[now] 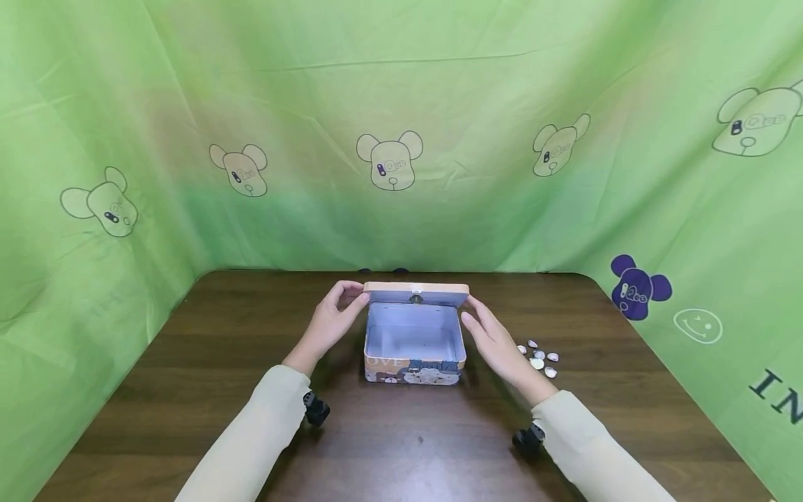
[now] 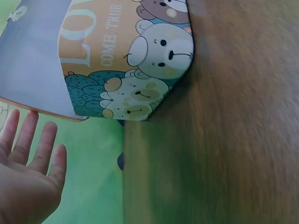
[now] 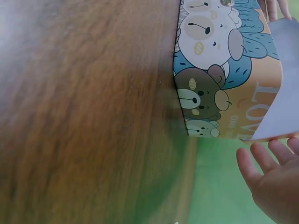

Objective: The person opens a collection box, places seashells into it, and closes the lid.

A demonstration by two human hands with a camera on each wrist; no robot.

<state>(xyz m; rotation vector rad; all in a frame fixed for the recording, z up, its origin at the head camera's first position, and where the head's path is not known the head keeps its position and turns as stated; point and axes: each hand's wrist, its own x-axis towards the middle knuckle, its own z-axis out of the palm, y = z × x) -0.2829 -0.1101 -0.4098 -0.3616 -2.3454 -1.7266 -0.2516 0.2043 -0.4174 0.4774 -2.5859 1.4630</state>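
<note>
A hinged tin box (image 1: pixel 410 374) with cartoon bears and the word LOVE on its sides sits on the table, its inside bare. Its lid (image 1: pixel 389 287) is raised at the back, with a small metal catch in the middle of the edge. My left hand (image 1: pixel 327 322) touches the lid's left edge with its fingertips; in the left wrist view the left fingers (image 2: pixel 44 147) are nearly straight. On the opposite side, my right hand (image 1: pixel 499 343) touches the lid's right edge, its fingers (image 3: pixel 266 157) only slightly bent in the right wrist view.
Several small whitish shells (image 1: pixel 537 363) lie on the wooden table (image 1: pixel 207 362) to the right of the box, beside my right wrist. A green cloth (image 1: pixel 301 230) with bear-head prints hangs behind the table and along both sides.
</note>
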